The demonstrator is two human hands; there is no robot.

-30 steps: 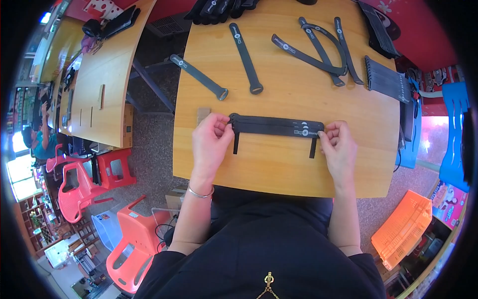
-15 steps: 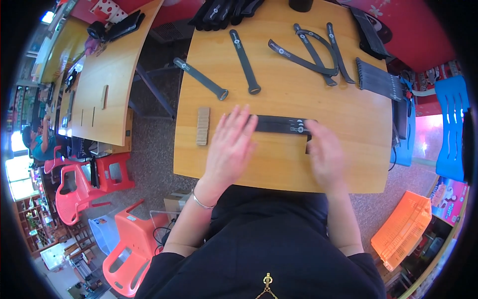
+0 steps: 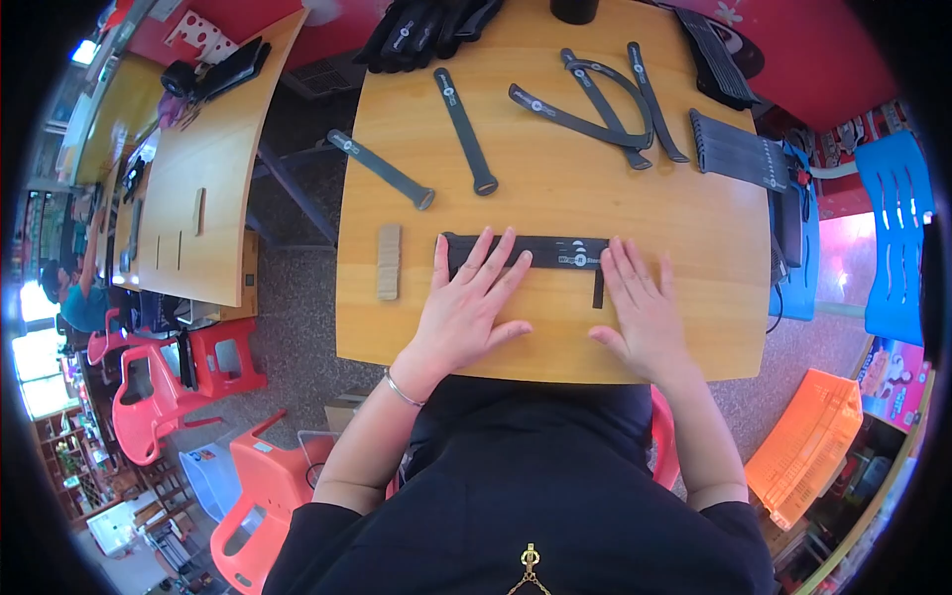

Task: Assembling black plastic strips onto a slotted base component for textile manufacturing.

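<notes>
A wide black fabric strap (image 3: 545, 250) with white print lies flat across the table in front of me, and a narrow black tab (image 3: 598, 290) hangs toward me at its right end. My left hand (image 3: 466, 312) rests open on the strap's left part, fingers spread over it. At the right end, my right hand (image 3: 643, 312) lies open, its fingertips touching the strap's edge and its palm on the wood. Just left of the strap is a small tan, ridged strip (image 3: 389, 263), perhaps cardboard. Neither hand is closed round anything.
Long grey straps (image 3: 464, 129) lie farther back on the wooden table (image 3: 496, 357), two of them crossing (image 3: 635, 139). A black bundle (image 3: 416, 35) sits at the far left; a flat grey stack (image 3: 739, 154) lies at the right edge. An orange crate (image 3: 803, 446) stands beyond the table.
Both hands have come down flat with fingers spread; the right one was raised and blurred. My left fingers have spread over the strap's left end. The view has shifted slightly.
</notes>
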